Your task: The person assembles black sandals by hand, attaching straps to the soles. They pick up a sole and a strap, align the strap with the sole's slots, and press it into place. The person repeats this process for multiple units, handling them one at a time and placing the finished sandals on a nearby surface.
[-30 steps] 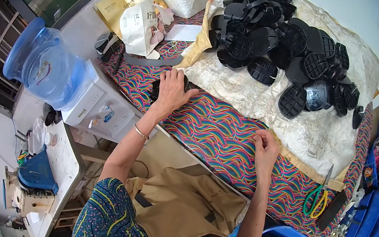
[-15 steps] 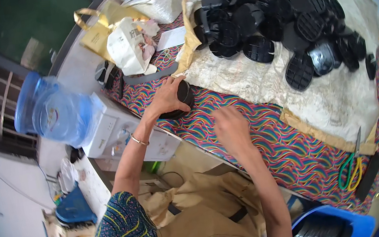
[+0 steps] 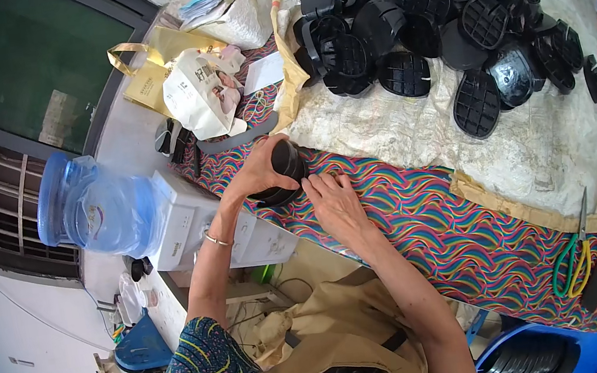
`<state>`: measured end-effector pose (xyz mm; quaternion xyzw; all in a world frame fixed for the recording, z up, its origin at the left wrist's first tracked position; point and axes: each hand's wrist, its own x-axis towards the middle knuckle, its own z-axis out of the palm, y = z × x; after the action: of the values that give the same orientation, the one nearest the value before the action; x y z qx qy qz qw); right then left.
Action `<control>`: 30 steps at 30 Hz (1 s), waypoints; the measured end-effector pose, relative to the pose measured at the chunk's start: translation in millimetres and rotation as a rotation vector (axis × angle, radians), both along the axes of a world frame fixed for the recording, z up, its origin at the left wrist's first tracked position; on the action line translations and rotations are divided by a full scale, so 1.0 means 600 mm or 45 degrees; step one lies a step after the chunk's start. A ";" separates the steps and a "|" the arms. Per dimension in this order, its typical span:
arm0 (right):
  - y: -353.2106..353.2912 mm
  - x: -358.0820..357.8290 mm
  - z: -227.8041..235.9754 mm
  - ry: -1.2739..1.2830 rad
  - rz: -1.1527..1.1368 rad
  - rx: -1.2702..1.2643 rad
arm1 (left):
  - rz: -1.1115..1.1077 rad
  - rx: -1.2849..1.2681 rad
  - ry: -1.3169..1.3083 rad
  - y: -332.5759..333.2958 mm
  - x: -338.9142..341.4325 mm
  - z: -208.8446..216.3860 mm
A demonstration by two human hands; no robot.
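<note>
Black oval pads, apparently stacked, stand at the near edge of the cloth-covered table. My left hand (image 3: 263,170) is wrapped round them from the left, thumb on the near side; the top black pad (image 3: 286,161) shows beyond the fingers. My right hand (image 3: 337,208) is just to the right, fingers stretched out and slightly apart, fingertips at the pads' near right edge. Whether they press on it I cannot tell. A wavy multicoloured cloth (image 3: 426,222) lies under both hands.
A heap of black grid-patterned pads (image 3: 476,104) lies on a whitish sheet (image 3: 397,130) at the far right. Scissors (image 3: 574,255) with green and yellow handles rest at right. A blue bin (image 3: 592,347) holds more black pieces. At left stands a water dispenser (image 3: 186,229); bags (image 3: 198,94) sit behind.
My right hand has moved left, from a blurred position apart over the cloth to the pads' edge. My left hand keeps its grip. The whole view has shifted slightly.
</note>
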<state>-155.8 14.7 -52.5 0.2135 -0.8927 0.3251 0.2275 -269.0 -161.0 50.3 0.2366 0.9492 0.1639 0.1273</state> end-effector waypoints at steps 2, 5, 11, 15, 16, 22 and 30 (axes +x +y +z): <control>0.001 -0.001 -0.001 0.012 -0.023 0.030 | 0.054 0.064 -0.052 0.004 0.005 0.011; -0.002 0.002 0.001 0.013 -0.019 0.054 | 0.082 -0.103 0.116 0.019 0.024 0.010; -0.002 0.000 0.002 -0.040 0.016 0.033 | 0.208 0.307 -0.269 -0.006 -0.009 0.026; -0.006 0.002 0.004 -0.042 0.014 0.058 | 0.534 0.791 -0.531 -0.050 -0.015 0.028; -0.005 0.002 0.003 -0.052 0.017 0.065 | 0.610 0.825 -0.528 -0.052 -0.013 0.027; 0.003 -0.002 0.014 -0.101 0.031 0.026 | 0.149 -0.070 0.452 0.002 0.031 0.025; 0.008 -0.011 0.002 -0.180 0.104 -0.245 | 0.116 -0.107 0.242 0.016 0.037 -0.014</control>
<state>-162.5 19.5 -51.1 0.2035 -0.8618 0.4325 0.1699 -246.6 -151.7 41.9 0.2020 0.9728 0.1063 0.0388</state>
